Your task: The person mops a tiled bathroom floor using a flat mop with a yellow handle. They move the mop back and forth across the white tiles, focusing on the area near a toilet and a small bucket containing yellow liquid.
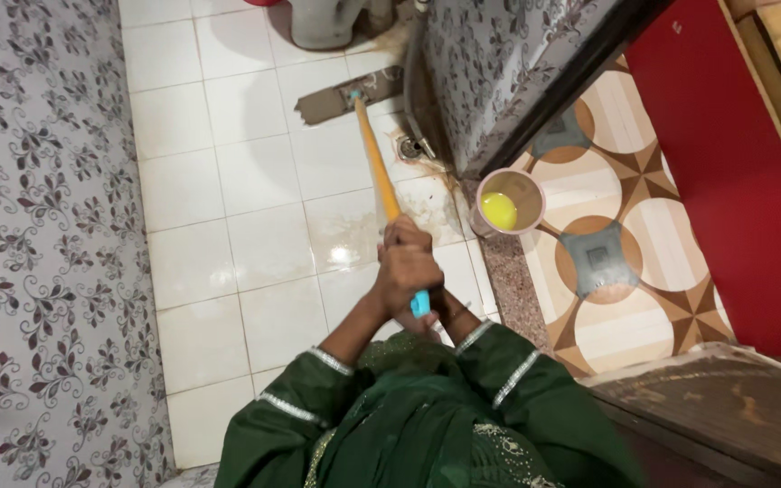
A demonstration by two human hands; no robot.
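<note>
A long-handled floor wiper with an orange shaft [375,154] and a blue end grip [420,303] reaches forward over the white tiled floor [255,181]. Its flat grey head [350,95] rests on the wet tiles near the far wall. My left hand [404,267] is wrapped round the shaft near its upper end. My right hand [440,312] grips just below it by the blue end, mostly hidden under the left. Both arms wear dark green sleeves with silver trim.
A pale cup [508,203] of yellow liquid stands on the threshold at right. A floor drain [410,146] lies near the floral tiled wall corner [490,63]. Floral tiles cover the left wall [29,226]. A grey bucket base [323,23] stands far ahead. Patterned flooring [616,235] and a red door [734,163] lie at right.
</note>
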